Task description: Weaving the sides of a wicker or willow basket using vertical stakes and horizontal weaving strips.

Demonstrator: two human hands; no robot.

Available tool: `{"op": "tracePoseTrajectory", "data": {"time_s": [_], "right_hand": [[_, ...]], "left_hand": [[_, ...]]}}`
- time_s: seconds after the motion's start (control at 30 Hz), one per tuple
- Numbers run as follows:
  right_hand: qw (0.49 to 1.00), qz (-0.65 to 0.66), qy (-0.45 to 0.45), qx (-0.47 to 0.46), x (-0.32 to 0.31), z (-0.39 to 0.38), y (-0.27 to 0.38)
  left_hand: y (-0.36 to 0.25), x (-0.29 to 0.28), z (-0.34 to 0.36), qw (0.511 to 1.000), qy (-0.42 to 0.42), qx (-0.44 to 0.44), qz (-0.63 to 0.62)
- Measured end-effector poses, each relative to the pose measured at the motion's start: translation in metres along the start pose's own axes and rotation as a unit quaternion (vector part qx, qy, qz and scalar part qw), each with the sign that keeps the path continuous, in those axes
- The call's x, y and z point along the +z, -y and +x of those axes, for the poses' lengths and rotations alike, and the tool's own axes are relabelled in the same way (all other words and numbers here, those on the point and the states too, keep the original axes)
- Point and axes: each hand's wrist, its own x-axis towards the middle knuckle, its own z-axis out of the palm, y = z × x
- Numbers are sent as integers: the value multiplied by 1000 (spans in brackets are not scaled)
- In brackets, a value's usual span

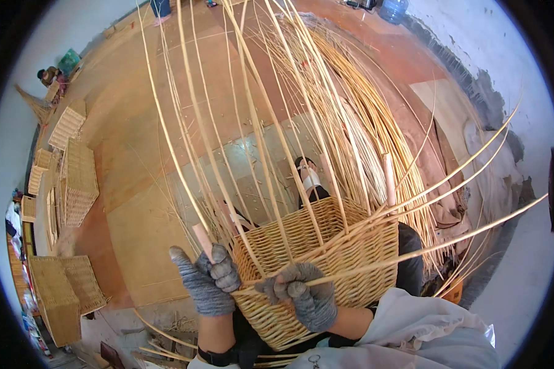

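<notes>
Both hands in grey knitted gloves, forearms entering from 6 o'clock. Left hand (208, 280) raised at 7 o'clock, fingers curled shut in a fist, thumb pointing to 11. Right hand (305, 295) beside it toward 5 o'clock, fingers pinched closed, knuckles forward.

basket (314, 264) base behind gloved hands, willow rods (228, 37) cropped at top

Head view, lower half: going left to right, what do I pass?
Finished baskets stacked on the floor → left hand gripping a wooden stake → right hand pinching a willow rod → half-woven basket → white sleeve.
</notes>
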Motion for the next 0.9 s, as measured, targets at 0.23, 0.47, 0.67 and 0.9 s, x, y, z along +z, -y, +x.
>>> {"op": "tracePoseTrajectory", "data": {"time_s": [0.23, 0.47, 0.67, 0.9], "right_hand": [[997, 47, 49, -28, -19, 7, -7], [997, 46, 69, 6, -17, 2, -3], [994, -85, 19, -65, -1, -2, 7], [985, -156, 9, -79, 34, -13, 3]], "left_hand": [[1, 9, 12, 1000, -15, -7, -1], [0, 0, 7, 999, -23, -8, 35], [-1, 14, 16, 996, -16, -80, -17], [-25, 16, 7, 992, -99, -74, 13]]}}
